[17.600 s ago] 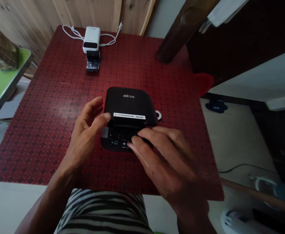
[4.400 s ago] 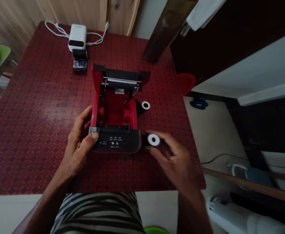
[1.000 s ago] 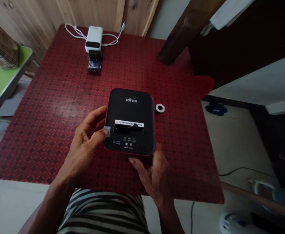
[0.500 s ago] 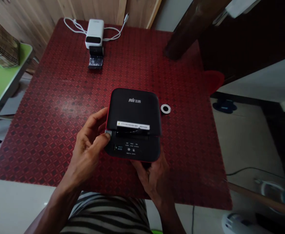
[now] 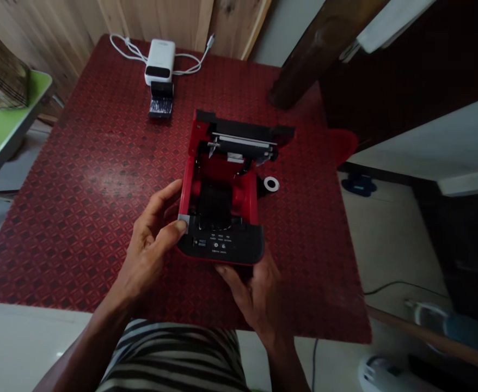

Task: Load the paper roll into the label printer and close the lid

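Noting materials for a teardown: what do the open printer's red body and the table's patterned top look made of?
The printer's red body looks like moulded plastic, semi-gloss, going by its smooth sheen and formed shapes. The table's patterned top seems a textured vinyl or rubbery sheet, with a diamond pattern and soft glare; the exact material is unclear.

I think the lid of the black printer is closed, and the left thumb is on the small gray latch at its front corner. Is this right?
Not quite. The head view shows the lid of the printer open, not closed, with its red inside showing. The rest is right: the thumb of the left hand is on the small gray latch.
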`<control>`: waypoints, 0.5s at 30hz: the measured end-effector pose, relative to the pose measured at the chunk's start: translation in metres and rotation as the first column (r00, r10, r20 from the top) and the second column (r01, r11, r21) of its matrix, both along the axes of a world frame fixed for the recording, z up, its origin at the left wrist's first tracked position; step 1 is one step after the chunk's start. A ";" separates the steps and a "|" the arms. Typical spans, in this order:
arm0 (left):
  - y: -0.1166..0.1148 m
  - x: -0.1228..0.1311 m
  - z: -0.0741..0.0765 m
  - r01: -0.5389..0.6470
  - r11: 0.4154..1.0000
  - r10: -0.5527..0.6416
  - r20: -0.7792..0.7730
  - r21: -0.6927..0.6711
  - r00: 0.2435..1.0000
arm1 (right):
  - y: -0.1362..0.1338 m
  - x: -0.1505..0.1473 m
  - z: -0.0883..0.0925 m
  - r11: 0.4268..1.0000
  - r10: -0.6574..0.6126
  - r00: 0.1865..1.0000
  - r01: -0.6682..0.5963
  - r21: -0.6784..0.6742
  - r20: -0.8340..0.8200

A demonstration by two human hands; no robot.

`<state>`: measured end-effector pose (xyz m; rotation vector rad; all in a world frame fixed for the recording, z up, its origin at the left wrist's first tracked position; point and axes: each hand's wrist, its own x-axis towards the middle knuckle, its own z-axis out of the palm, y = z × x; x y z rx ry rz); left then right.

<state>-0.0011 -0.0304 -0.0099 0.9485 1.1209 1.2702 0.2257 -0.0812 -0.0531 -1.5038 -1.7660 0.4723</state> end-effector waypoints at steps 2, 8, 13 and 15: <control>0.000 -0.002 -0.002 0.024 0.999 -0.024 -0.002 0.027 1.000 | -0.001 0.009 0.014 1.000 -0.017 0.999 0.018 0.017 -0.048; 0.000 -0.001 -0.002 0.037 0.997 -0.031 -0.079 0.071 0.996 | 0.044 0.011 0.084 0.962 0.008 0.990 -0.047 0.270 0.142; -0.001 0.000 -0.003 0.049 0.995 -0.036 -0.151 0.081 0.988 | 0.111 -0.024 0.113 0.926 0.325 0.771 -0.378 -0.017 0.548; 0.000 0.000 -0.004 0.047 0.994 -0.032 -0.156 0.099 0.987 | 0.128 -0.037 0.114 0.912 0.400 0.675 -0.359 -0.197 0.620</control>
